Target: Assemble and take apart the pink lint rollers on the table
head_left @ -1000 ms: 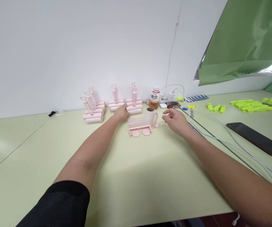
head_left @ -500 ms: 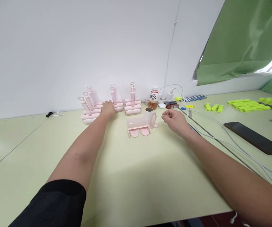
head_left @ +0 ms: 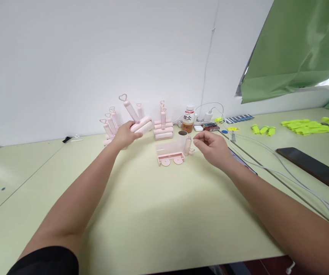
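My left hand (head_left: 126, 134) is closed around one end of a pink lint roller (head_left: 144, 125), lifted and tilted, its clear handle with a heart-shaped loop pointing up and left. My right hand (head_left: 212, 147) has its fingers curled in, thumb near forefinger, with nothing seen in them. Its fingertips are just beside a loose clear pink handle tube (head_left: 187, 146) standing on the table. Left of the tube lies an opened pink roller case (head_left: 170, 157) with two round end discs and a see-through cover. A small pink heart-loop piece (head_left: 192, 151) is by the tube.
More pink lint rollers (head_left: 163, 131) stand by the wall, some behind my left hand. A labelled bottle (head_left: 187, 119), white cables (head_left: 250, 162), a dark phone (head_left: 310, 166) and yellow-green pieces (head_left: 304, 127) are to the right. A table seam runs beside my right arm.
My left hand has picked up a lint roller from the row by the wall and raised it. My right hand has come slightly closer to the clear tube.
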